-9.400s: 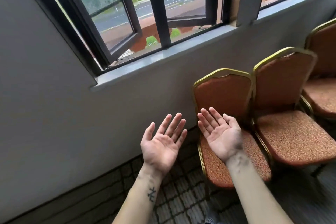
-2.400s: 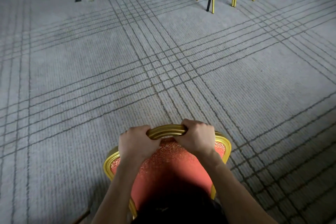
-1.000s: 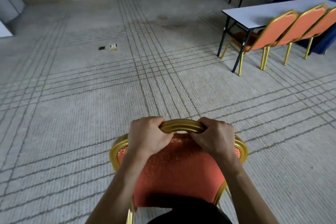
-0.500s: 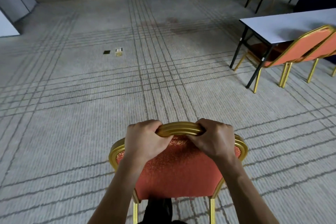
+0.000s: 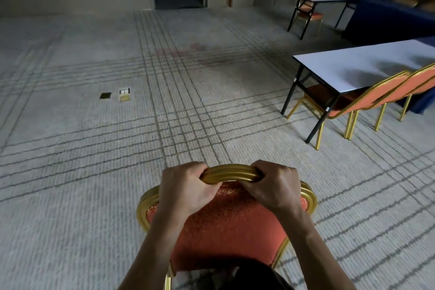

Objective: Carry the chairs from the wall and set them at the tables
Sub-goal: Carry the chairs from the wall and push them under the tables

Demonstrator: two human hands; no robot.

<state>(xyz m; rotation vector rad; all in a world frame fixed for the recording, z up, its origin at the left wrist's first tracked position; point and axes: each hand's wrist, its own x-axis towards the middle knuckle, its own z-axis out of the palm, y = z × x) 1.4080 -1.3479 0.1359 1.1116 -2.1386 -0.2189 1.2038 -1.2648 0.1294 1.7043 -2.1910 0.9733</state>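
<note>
Left grip [image 5: 186,188] and right grip [image 5: 273,186] are both curled tight round the top rail of the chair [image 5: 230,226], near centre, so the person should probably veer right toward the surface [image 5: 353,63] and park it beside the tucked chairs [image 5: 376,95].

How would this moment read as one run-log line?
phase: transit | left hand: grips chair top rail | right hand: grips same rail | near table: ahead right, not reached
</note>
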